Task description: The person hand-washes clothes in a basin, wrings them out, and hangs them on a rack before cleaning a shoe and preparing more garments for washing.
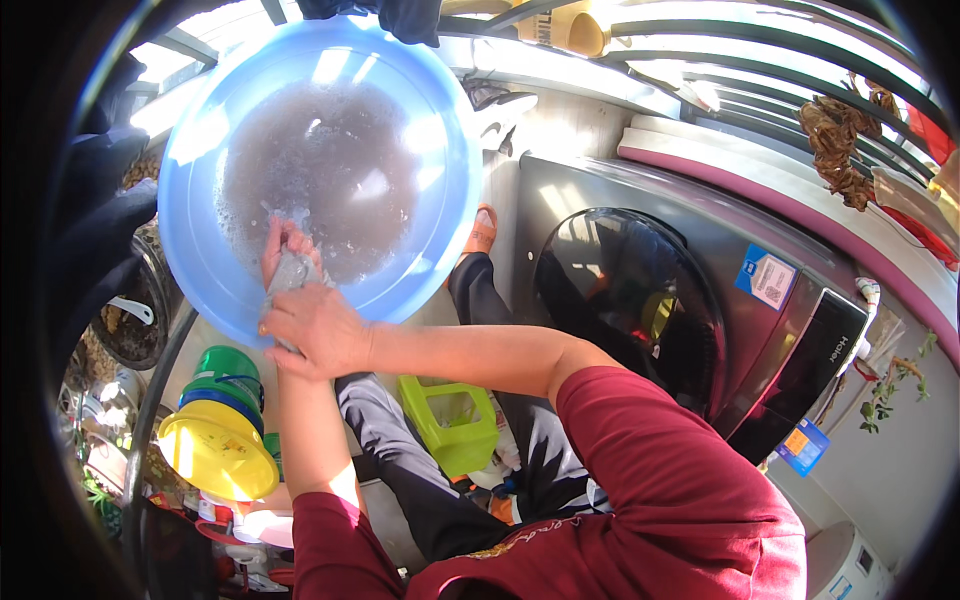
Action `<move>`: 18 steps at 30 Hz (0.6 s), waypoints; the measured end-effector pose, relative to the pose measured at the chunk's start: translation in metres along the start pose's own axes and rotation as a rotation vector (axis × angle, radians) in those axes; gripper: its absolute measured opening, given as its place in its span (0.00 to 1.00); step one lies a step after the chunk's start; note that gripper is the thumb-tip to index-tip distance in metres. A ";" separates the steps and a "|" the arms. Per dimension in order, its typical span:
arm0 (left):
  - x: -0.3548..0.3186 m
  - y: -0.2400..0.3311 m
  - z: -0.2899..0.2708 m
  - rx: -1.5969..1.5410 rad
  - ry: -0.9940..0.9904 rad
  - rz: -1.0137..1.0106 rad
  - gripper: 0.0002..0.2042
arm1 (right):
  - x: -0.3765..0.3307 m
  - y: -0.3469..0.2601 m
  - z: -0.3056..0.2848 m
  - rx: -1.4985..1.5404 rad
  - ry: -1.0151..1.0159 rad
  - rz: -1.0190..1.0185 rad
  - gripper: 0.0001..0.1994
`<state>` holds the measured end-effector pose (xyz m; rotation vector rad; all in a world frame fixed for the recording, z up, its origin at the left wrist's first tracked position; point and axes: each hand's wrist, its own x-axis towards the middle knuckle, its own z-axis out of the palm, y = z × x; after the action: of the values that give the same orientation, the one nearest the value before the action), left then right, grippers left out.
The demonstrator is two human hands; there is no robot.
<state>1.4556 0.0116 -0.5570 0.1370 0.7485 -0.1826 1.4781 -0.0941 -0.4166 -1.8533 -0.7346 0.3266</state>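
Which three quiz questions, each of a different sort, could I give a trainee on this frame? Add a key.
1. What colour is the large basin?
2. True or false: the right hand is submerged in the murky water.
3. Where is the grey cloth? A: at the hands; B: on the black lid; C: over the railing.

Key: 1: light blue. 2: false, it is by the basin's near edge. 3: A.

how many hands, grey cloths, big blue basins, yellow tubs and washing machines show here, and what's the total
Hands: 2 (left hand, right hand)
Grey cloth: 1
Big blue basin: 1
Yellow tub: 1
Washing machine: 1
Total: 6
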 end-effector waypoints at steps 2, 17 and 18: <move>-0.009 -0.008 0.006 -0.133 0.038 0.051 0.11 | 0.005 0.036 0.007 -0.090 0.067 0.016 0.09; -0.020 -0.020 0.046 0.275 0.638 0.072 0.30 | 0.004 0.142 -0.029 -0.719 -0.335 0.416 0.16; -0.023 -0.021 0.053 0.216 0.607 0.032 0.29 | 0.000 0.133 -0.026 -0.606 -0.274 0.330 0.16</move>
<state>1.4698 -0.0161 -0.5036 0.4211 1.3296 -0.1930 1.5365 -0.1464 -0.5272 -2.5484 -0.7634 0.6322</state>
